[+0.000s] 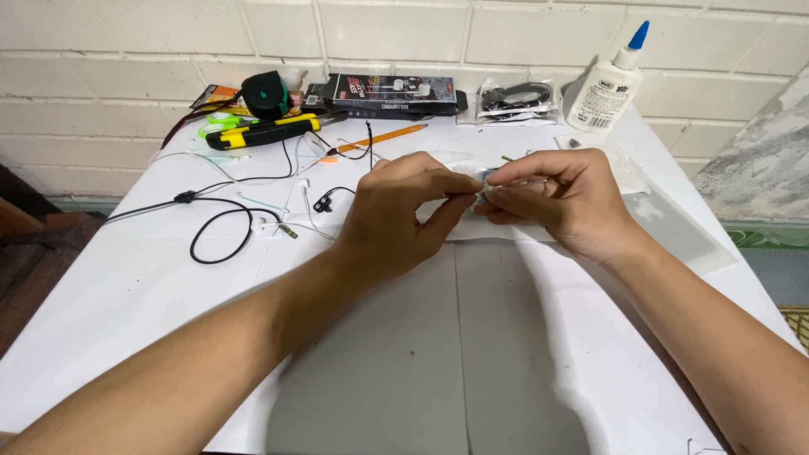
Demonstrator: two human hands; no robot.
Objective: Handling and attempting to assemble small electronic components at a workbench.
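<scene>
Left hand [396, 211] and right hand [556, 198] fingertips meeting, both pinching a small clear piece [482, 187]

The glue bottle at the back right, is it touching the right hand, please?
Apart: the head view shows bare white table between the glue bottle and the right hand.

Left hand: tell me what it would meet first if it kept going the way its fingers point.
The left hand points right, its fingertips pinching a small clear item. Straight on it would meet the right hand almost at once, whose fingertips pinch the same item from the other side.
</scene>
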